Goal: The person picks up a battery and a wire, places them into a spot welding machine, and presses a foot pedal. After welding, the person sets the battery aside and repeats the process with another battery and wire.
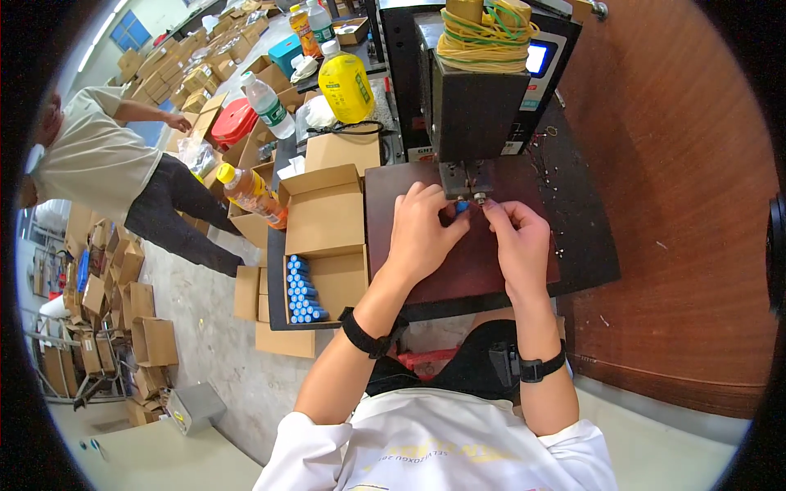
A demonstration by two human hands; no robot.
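Observation:
My left hand [422, 231] is closed around a small blue cylindrical cell [463, 206], with its end up against the tips under the dark machine head [479, 106]. The machine looks like a spot welder. Just to the right, my right hand [522, 239] is closed in a pinch close to the same tips. What sits between those fingertips is too small to make out. Both hands are over a dark reddish-brown board [467, 274]. Left of them stands an open cardboard box [348, 282] with several blue cells [301, 286] lined up along its left side.
A coil of yellow-green wire [487, 37] rests on the machine. Bottles stand to the left, including a yellow one [346, 86] and an orange drink [250, 195]. Small scraps lie on the black tabletop [577, 213] at right, beside a brown wooden panel [671, 204]. Another person [123, 164] bends over cartons at far left.

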